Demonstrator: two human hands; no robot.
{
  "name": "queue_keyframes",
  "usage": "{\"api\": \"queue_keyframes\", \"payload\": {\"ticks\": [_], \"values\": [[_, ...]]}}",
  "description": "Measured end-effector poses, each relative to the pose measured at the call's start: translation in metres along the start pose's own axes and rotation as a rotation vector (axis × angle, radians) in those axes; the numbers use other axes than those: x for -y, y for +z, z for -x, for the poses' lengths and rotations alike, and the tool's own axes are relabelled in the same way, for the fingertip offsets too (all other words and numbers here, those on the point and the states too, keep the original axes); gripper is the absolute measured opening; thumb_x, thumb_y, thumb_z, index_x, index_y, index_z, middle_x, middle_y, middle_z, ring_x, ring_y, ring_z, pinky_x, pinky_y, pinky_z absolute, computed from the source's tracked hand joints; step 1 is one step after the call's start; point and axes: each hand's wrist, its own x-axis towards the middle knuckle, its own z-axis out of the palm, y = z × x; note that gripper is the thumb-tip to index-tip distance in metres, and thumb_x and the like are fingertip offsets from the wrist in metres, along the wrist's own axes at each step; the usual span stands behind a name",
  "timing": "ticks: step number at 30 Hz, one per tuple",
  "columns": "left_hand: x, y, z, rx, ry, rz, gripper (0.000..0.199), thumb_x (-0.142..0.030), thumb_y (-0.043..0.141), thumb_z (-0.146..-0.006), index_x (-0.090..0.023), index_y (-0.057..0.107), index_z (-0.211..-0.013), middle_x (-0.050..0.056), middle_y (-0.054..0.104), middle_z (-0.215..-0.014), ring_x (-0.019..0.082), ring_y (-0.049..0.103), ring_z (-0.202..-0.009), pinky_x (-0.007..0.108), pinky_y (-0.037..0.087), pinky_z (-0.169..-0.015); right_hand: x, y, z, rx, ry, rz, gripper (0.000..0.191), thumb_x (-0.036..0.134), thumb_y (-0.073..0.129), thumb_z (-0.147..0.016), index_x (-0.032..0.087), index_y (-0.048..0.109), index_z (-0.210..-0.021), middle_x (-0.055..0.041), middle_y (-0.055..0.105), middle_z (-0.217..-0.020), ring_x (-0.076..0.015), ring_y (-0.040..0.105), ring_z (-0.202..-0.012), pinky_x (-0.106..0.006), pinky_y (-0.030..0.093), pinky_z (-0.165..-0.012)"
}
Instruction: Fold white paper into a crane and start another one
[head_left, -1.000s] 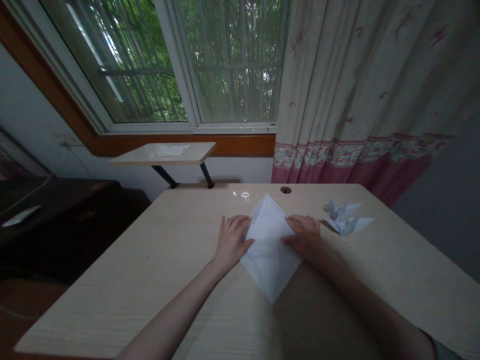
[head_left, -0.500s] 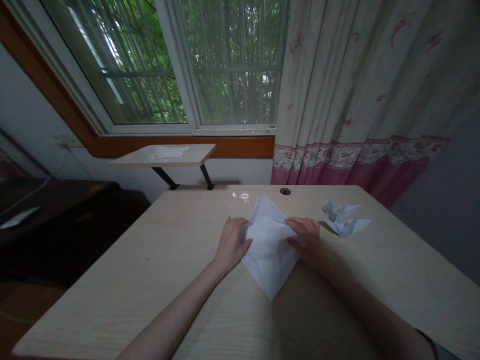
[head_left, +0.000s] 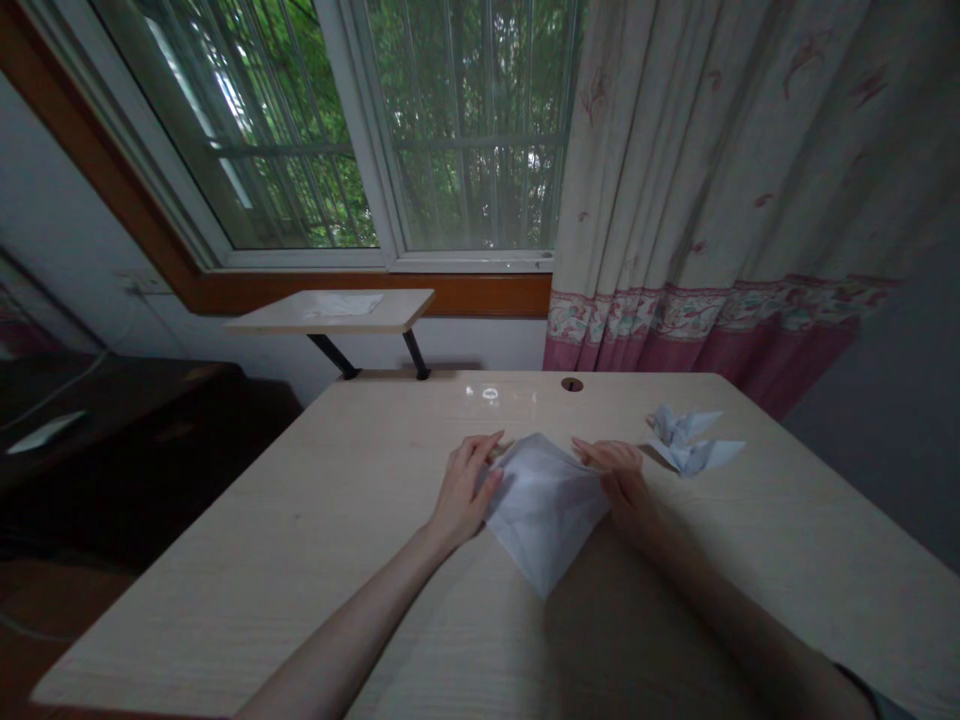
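Observation:
A white diamond-shaped sheet of folded paper [head_left: 547,515] is over the light wooden desk, one corner pointing toward me. My left hand [head_left: 466,490] pinches its left corner between thumb and fingers. At the right corner, my right hand [head_left: 619,485] grips the paper in the same way, thumb on top. The paper's far part bulges upward between the two hands. To the right of my right hand lies a folded white paper figure [head_left: 694,445] with pointed flaps, touched by neither hand.
A small raised shelf [head_left: 390,308] on black legs holds a white paper [head_left: 345,304] at the desk's back left. A round cable hole [head_left: 572,384] is near the back edge. Behind are a window and a curtain [head_left: 637,200]; a dark table [head_left: 112,410] stands left.
The far corner of the paper has come down toward me, and the sheet now looks shorter and bulged. The fingertips of both hands have lifted slightly, with the side corners still held.

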Motion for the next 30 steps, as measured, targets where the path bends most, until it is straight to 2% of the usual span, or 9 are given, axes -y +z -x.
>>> {"api": "queue_keyframes", "payload": {"ticks": [3, 6, 9, 12, 15, 19, 26, 30], "values": [[0.0, -0.002, 0.001, 0.011, 0.036, -0.03, 0.048, -0.049, 0.032, -0.102, -0.024, 0.057, -0.135, 0.012, 0.054, -0.121, 0.027, 0.053, -0.112, 0.048, 0.042, -0.1, 0.003, -0.002, 0.0, 0.034, 0.02, 0.027, 0.056, 0.045, 0.017, -0.104, 0.028, 0.069, -0.117, -0.007, 0.068, -0.105, -0.0255, 0.06, -0.103, -0.048, 0.039, -0.095], [-0.003, -0.003, 0.0, 0.021, 0.057, 0.026, 0.057, -0.056, 0.026, -0.102, -0.022, 0.063, -0.128, 0.013, 0.055, -0.122, 0.028, 0.053, -0.116, 0.047, 0.042, -0.102, 0.007, -0.004, -0.001, 0.045, 0.002, 0.025, 0.06, 0.046, 0.016, -0.104, 0.029, 0.073, -0.11, -0.0057, 0.069, -0.108, -0.0251, 0.06, -0.106, -0.049, 0.038, -0.099], [-0.007, -0.005, -0.001, 0.049, 0.053, 0.116, 0.064, -0.062, 0.022, -0.101, -0.021, 0.065, -0.124, 0.014, 0.056, -0.126, 0.028, 0.053, -0.121, 0.046, 0.042, -0.105, 0.011, -0.006, -0.001, 0.034, -0.017, 0.014, 0.056, 0.042, 0.018, -0.105, 0.033, 0.073, -0.111, -0.0041, 0.069, -0.115, -0.0255, 0.059, -0.111, -0.05, 0.037, -0.102], [-0.008, -0.005, -0.001, 0.065, 0.049, 0.181, 0.063, -0.063, 0.023, -0.101, -0.022, 0.066, -0.121, 0.012, 0.059, -0.129, 0.026, 0.054, -0.123, 0.044, 0.042, -0.106, 0.012, -0.007, 0.001, 0.094, 0.006, 0.003, 0.049, 0.035, 0.024, -0.105, 0.034, 0.072, -0.114, -0.0033, 0.069, -0.12, -0.0251, 0.06, -0.115, -0.05, 0.035, -0.107], [-0.007, -0.004, 0.0, 0.098, 0.039, 0.228, 0.062, -0.064, 0.024, -0.101, -0.021, 0.066, -0.117, 0.012, 0.063, -0.127, 0.026, 0.056, -0.122, 0.044, 0.043, -0.106, 0.01, -0.004, 0.005, 0.103, -0.019, -0.047, 0.047, 0.032, 0.026, -0.105, 0.031, 0.072, -0.113, -0.0043, 0.072, -0.115, -0.0232, 0.065, -0.11, -0.053, 0.035, -0.109], [-0.006, -0.003, 0.001, 0.134, 0.017, 0.254, 0.061, -0.065, 0.025, -0.1, -0.02, 0.065, -0.114, 0.011, 0.067, -0.124, 0.025, 0.06, -0.119, 0.042, 0.044, -0.105, 0.009, 0.002, 0.008, 0.063, -0.037, -0.053, 0.044, 0.028, 0.028, -0.104, 0.03, 0.071, -0.112, -0.0043, 0.074, -0.112, -0.0208, 0.067, -0.106, -0.052, 0.036, -0.111], [-0.006, -0.002, 0.003, 0.198, -0.034, 0.235, 0.059, -0.065, 0.026, -0.1, -0.021, 0.063, -0.113, 0.01, 0.07, -0.119, 0.024, 0.064, -0.112, 0.041, 0.047, -0.1, 0.012, 0.0, 0.006, 0.107, -0.073, -0.111, 0.039, 0.027, 0.03, -0.104, 0.028, 0.068, -0.114, -0.0033, 0.075, -0.108, -0.0193, 0.069, -0.103, -0.051, 0.034, -0.115], [-0.006, -0.001, 0.002, 0.222, -0.043, 0.23, 0.059, -0.065, 0.027, -0.1, -0.02, 0.064, -0.108, 0.01, 0.071, -0.116, 0.024, 0.065, -0.109, 0.04, 0.049, -0.098, 0.01, 0.002, 0.008, 0.126, -0.064, -0.085, 0.039, 0.027, 0.03, -0.104, 0.029, 0.067, -0.116, -0.0027, 0.075, -0.107, -0.0199, 0.069, -0.103, -0.05, 0.038, -0.113]]}}
